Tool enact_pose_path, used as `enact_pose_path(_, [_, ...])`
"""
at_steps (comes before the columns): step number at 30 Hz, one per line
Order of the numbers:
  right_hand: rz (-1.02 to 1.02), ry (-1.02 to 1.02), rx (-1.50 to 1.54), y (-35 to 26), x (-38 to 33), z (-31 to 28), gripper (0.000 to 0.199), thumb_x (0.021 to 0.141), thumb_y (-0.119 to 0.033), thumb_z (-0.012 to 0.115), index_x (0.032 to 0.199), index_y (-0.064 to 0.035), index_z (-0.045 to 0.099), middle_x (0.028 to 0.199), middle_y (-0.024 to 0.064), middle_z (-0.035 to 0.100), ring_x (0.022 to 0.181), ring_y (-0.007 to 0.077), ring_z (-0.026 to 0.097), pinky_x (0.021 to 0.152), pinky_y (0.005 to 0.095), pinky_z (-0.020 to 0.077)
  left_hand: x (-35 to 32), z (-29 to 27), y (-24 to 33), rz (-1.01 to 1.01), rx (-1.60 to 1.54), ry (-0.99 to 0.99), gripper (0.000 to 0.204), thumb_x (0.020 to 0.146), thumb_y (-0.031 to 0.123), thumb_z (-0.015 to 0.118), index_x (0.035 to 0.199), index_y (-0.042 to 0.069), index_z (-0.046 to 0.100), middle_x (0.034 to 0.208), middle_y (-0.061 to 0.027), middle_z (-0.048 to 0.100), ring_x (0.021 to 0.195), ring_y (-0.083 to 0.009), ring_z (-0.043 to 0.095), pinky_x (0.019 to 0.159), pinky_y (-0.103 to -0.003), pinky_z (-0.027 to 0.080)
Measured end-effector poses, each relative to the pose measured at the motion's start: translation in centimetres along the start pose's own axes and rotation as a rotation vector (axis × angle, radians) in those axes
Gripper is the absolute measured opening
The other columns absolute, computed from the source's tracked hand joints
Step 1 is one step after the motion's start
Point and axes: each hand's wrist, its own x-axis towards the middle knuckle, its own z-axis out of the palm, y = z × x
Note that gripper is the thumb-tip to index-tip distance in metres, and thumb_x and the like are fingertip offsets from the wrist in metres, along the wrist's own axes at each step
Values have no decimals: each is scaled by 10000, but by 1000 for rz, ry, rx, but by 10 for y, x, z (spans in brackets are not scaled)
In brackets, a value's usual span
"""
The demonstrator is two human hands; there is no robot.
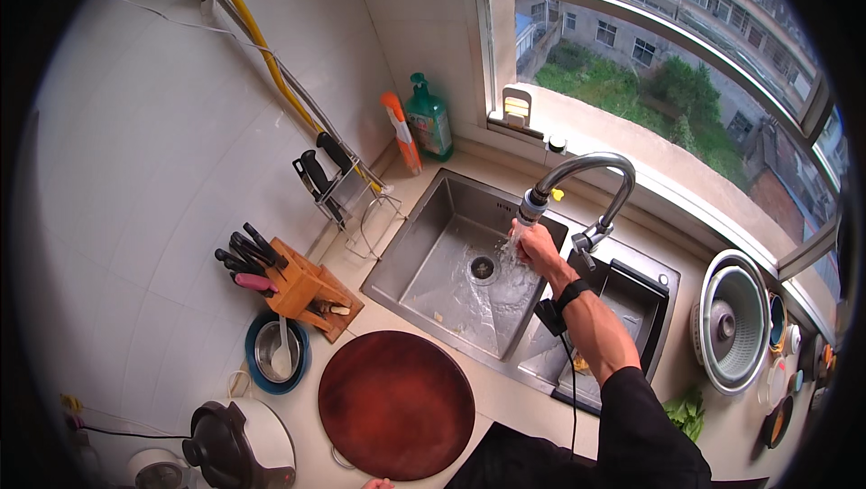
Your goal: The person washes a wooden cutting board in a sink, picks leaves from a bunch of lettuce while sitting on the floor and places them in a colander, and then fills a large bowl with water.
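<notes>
My right hand (537,250) is under the running faucet (532,205), over the large basin of the steel sink (424,227). Water splashes over its curled fingers and runs toward the drain (483,268). Whatever those fingers hold, if anything, is hidden. Only a bit of my left hand (379,484) shows at the lower edge, close to the round reddish-brown cutting board (397,403); its fingers are mostly out of sight. A black band with a cabled device (550,316) sits on my right wrist.
Left of the sink stand a wooden knife block (302,281), a wire knife rack (343,191), a blue bowl (255,372) and a rice cooker (257,435). A green bottle (429,124) is in the corner. Colanders (744,358) and leafy greens (687,412) lie right, below the window.
</notes>
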Motion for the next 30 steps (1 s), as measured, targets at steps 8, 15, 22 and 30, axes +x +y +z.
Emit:
enact_pose_path(8, [-130, -35, -494, -2, 7, -26, 158, 904, -65, 529, 1011, -24, 637, 777, 130, 678, 716, 197, 723, 583, 354, 587, 7, -4, -18, -22, -30, -13, 289, 1056, 303, 582, 999, 34, 667, 765, -61, 676, 627, -148, 652, 547, -285, 540])
enact_pose_path(15, [-316, -110, -1201, 30, 3, -116, 191, 824, -102, 644, 984, -31, 720, 875, 151, 737, 833, 273, 717, 757, 394, 563, 16, -7, -5, 5, -49, -28, 277, 1035, 240, 616, 948, -15, 685, 775, -88, 716, 660, -147, 697, 552, -291, 561])
enact_pose_path(22, [-127, -309, -1222, -13, -18, -141, 148, 779, -88, 661, 904, -32, 717, 793, 112, 706, 662, 211, 684, 589, 371, 534, 18, -14, -4, 20, -51, -33, 281, 1020, 271, 630, 948, 5, 689, 780, -80, 726, 724, -151, 724, 610, -303, 581])
enact_pose_path(30, [59, -545, -458, -58, -135, 11, 192, 1008, -110, 601, 1152, 2, 661, 854, 48, 681, 804, 191, 708, 744, 340, 594, 10, -26, -28, -6, -82, -14, 293, 1025, 280, 619, 943, 6, 683, 786, -75, 721, 716, -141, 709, 610, -294, 571])
